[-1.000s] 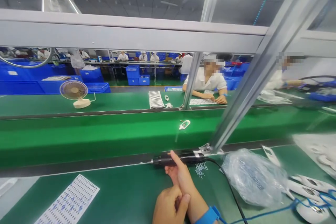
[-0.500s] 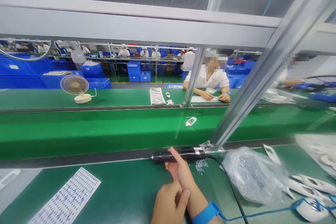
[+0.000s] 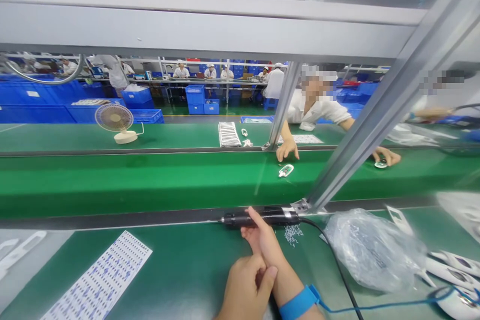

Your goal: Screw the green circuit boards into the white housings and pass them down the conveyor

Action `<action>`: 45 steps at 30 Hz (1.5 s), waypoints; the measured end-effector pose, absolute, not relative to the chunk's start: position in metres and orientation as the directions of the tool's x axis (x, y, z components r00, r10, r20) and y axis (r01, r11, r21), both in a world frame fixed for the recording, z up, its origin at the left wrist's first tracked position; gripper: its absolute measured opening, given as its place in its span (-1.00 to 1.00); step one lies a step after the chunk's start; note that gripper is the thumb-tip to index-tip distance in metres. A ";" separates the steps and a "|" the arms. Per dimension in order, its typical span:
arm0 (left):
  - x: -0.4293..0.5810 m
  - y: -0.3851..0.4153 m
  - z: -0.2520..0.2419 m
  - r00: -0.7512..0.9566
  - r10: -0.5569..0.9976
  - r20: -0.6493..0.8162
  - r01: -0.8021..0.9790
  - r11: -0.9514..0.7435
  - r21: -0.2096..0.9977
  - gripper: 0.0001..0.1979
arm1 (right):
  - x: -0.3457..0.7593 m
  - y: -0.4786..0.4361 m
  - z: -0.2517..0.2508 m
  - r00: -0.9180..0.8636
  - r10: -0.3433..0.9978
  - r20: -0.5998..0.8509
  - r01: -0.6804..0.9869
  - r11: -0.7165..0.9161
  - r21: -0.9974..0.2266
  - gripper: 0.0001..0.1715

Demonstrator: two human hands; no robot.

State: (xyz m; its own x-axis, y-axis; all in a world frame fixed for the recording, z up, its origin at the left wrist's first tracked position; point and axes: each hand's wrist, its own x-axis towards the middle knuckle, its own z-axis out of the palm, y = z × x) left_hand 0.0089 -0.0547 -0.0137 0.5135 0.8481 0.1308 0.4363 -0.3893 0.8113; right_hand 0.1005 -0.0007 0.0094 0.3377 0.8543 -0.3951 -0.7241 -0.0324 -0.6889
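My right hand [image 3: 264, 245], with a blue wrist strap [image 3: 300, 301], reaches forward over the green mat. Its index finger lies stretched across a black electric screwdriver [image 3: 275, 216], which lies along the metal rail at the belt's near edge. The other fingers bend against the tool's near side. My left hand [image 3: 243, 287] is curled, with the thumb pressed against my right wrist; I cannot see whether anything is inside it. A small heap of screws [image 3: 293, 233] lies just right of my right hand.
The screwdriver's black cable [image 3: 337, 267] runs back beside a crumpled plastic bag [image 3: 375, 250]. White plastic parts [image 3: 452, 264] lie far right and a printed label sheet [image 3: 101, 280] near left. A slanted aluminium post [image 3: 375, 110] rises from the rail. On the conveyor belt [image 3: 150, 185], a person's hand [image 3: 288, 150] hovers near a white part [image 3: 285, 170].
The white part on the belt has travelled right. The person opposite has stretched both hands onto the belt. My own hands have kept their pose.
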 end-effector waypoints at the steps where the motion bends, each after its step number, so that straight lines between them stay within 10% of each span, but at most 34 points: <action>1: 0.009 -0.055 -0.014 0.511 0.849 0.138 0.432 -0.392 0.812 -0.67 | 0.100 -0.001 0.010 0.338 0.855 -0.394 -0.723 -0.032 -0.690 -0.45; 45: 0.007 -0.056 -0.007 0.513 0.849 0.128 0.436 -0.386 0.813 -0.68 | 0.100 -0.001 0.016 0.324 0.842 -0.430 -0.739 -0.058 -0.672 -0.49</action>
State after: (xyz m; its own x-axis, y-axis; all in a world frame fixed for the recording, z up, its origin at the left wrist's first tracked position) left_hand 0.0068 -0.0562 -0.0070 0.5128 0.8489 0.1279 0.4360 -0.3858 0.8130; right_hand 0.0997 -0.0015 0.0161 0.3244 0.8425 -0.4301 -0.7386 -0.0584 -0.6716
